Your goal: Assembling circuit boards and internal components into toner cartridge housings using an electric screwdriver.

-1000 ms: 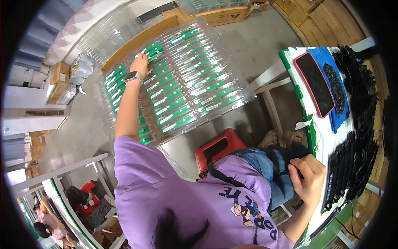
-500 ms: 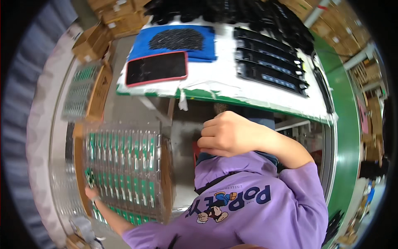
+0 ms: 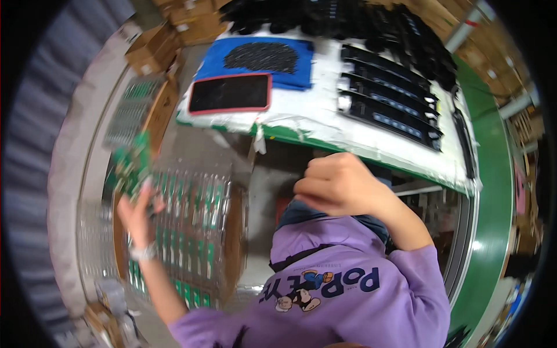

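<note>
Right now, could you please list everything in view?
table: one, white and green, upper centre
cloth: one, blue, on table
pieces: many, black, on cloth
phone: one, black and red, by cloth
strips: about four, black, table's right
parts: many, black, table's far side
trays: several, clear, left
boards: many, green, in trays, left hand
cartons: several, brown, upper left
shirt: one, purple, lower centre
left hand: one, holding boards
right hand: one, over lap

The room is bright — the left hand [image 3: 137,219] is blurred, edges bow, corners blacken.
</note>
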